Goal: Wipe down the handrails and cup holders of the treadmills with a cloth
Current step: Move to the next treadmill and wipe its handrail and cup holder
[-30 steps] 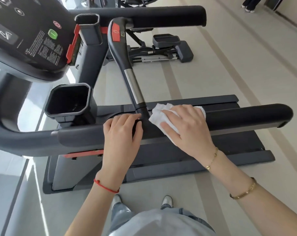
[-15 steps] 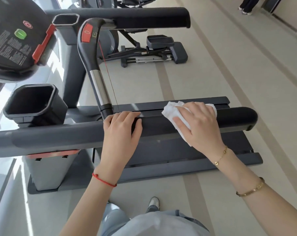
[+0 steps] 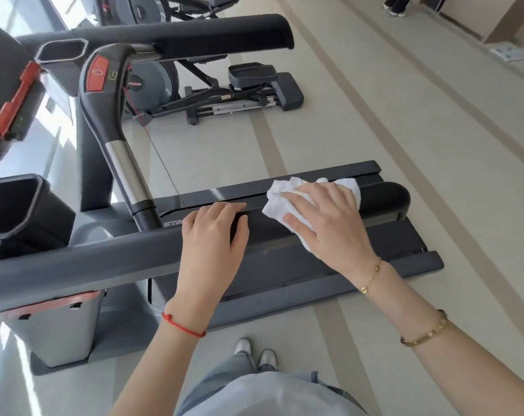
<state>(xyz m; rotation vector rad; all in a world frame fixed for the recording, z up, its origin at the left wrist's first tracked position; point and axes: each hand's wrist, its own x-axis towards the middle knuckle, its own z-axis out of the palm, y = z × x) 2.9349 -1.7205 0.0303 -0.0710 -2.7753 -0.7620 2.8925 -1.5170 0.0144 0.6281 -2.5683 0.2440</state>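
The treadmill's near handrail runs across the view, grey on the left and black foam at its right end. My left hand grips this rail, fingers curled over its top. A white cloth lies on the foam part, and my right hand presses it down with spread fingers, close to the rail's end. The near cup holder is at the left edge, a second cup holder is farther back, and the far handrail runs across the top.
A curved centre bar with a red button rises between the rails. The console is at upper left, and the treadmill deck lies below the rail. An elliptical machine stands behind. Another person's feet are at top right.
My right hand has slid the cloth to the right along the near rail, toward its end. My left hand has kept its grip on the rail. The view has shifted rightward.
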